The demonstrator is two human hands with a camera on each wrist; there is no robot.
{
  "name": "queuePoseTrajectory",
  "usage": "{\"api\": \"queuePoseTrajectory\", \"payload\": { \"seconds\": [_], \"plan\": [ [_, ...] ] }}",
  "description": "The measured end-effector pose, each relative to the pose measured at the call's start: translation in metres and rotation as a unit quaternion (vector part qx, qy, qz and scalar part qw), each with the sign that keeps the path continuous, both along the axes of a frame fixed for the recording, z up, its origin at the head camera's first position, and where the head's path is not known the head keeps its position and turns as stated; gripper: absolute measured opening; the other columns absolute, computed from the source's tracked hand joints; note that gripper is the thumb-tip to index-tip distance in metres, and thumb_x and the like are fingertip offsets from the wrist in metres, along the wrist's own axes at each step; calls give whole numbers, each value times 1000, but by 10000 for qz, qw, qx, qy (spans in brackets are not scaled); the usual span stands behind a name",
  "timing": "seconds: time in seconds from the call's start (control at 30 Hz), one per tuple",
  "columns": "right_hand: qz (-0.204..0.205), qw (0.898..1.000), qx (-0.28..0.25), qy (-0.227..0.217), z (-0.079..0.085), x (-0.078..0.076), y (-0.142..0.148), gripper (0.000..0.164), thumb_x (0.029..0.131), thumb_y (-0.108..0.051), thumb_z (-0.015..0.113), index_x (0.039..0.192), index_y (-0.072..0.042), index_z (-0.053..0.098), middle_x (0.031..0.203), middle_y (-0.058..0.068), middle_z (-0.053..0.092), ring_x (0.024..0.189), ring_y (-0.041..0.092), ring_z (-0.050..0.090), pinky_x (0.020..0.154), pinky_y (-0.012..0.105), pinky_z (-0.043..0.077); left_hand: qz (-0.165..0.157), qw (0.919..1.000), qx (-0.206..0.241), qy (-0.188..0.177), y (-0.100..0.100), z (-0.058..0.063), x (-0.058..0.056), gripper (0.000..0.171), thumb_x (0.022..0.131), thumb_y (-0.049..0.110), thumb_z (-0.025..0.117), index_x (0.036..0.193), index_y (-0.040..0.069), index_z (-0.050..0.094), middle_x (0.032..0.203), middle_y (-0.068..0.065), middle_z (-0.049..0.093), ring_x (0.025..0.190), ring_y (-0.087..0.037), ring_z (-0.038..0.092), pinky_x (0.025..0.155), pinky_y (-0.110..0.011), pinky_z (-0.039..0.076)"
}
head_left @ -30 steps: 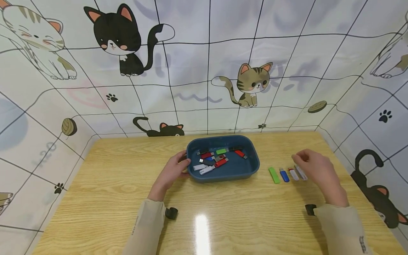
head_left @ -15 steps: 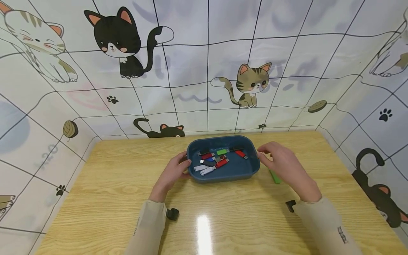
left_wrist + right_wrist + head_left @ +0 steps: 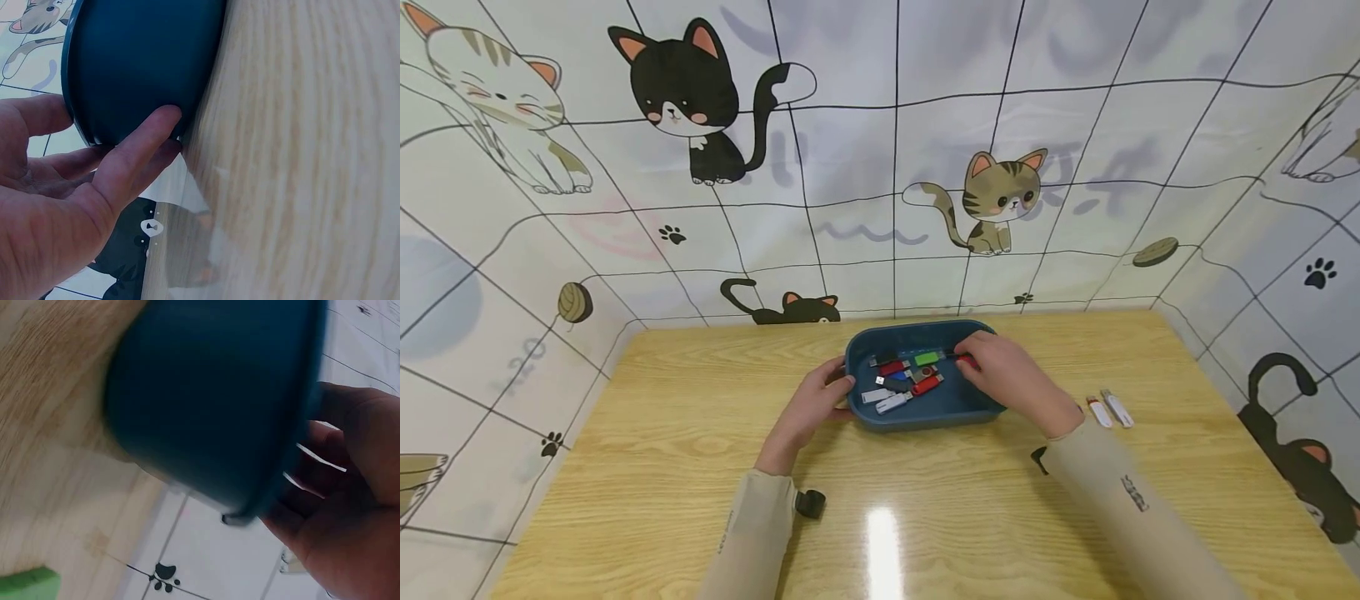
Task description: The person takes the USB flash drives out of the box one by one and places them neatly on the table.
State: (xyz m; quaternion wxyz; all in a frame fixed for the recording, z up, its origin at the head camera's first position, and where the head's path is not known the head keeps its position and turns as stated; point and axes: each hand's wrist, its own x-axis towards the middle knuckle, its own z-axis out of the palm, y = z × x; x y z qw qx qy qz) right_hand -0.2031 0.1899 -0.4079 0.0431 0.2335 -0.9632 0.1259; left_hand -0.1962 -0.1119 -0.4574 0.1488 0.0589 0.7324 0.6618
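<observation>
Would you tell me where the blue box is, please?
In the head view, the blue box sits slightly right of centre near the back of the table, its left end touched by the left hand and its right end below the right hand.

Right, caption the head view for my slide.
Left hand holding a blue rectangular plastic box of multicoloured USB sticks, right hand over it, two white sticks outside.
</observation>
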Motion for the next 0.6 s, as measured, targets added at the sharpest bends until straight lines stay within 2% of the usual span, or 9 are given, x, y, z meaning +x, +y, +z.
{"api": "queuePoseTrajectory", "payload": {
  "seconds": [0.27, 0.6],
  "plan": [
    [44, 9991, 360, 234, -13, -13, -12, 25, 88, -14, 67, 108, 3, 69, 99, 14, 65, 88, 24, 60, 75, 38, 55, -40, 10000, 31, -21, -1, -2, -1, 48, 101, 13, 46, 147, -1, 38, 140, -23, 46, 108, -38, 60, 76, -45, 57],
    [-436, 9962, 751, 30, -19, -20, -22, 16, 88, -13, 68, 95, 1, 66, 84, 13, 60, 75, 25, 56, 67, 40, 52, -68, 9999, 88, 19, -2, -2, -1, 49, 101, 12, 46, 147, -2, 37, 140, -24, 46, 110, -39, 59, 75, -43, 57]
  ]
}}
